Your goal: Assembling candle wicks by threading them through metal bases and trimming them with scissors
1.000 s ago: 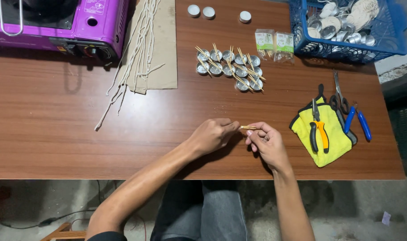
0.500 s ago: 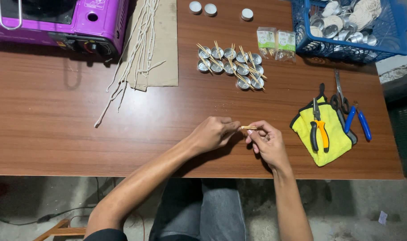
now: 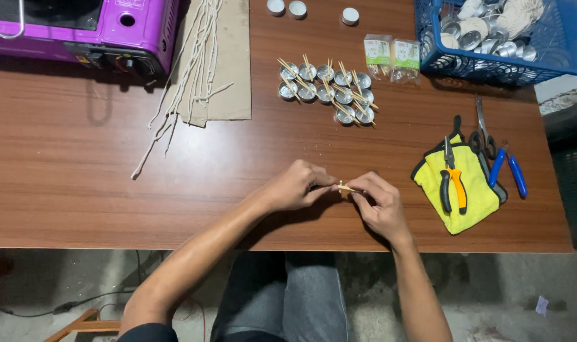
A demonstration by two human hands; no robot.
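My left hand (image 3: 296, 185) and my right hand (image 3: 377, 204) meet above the wooden table (image 3: 79, 164), near its front edge. Both pinch a small pale wooden stick (image 3: 345, 187) between their fingertips; a bit of whitish string seems to be at the stick, too small to tell. Beyond the hands stands a cluster of small round metal cups (image 3: 326, 93), each with thin wooden sticks laid across its top.
A purple portable stove (image 3: 86, 28) sits at the back left beside cardboard with white cords (image 3: 200, 57). A blue basket (image 3: 497, 63) of metal cups is at the back right. Pliers (image 3: 451, 180) lie on a yellow cloth (image 3: 469, 196) by scissors (image 3: 481, 130). Two small packets (image 3: 389, 54) stand behind the cups.
My two hands have closed the gap and now touch around the stick. The right hand's fingers have curled further over it.
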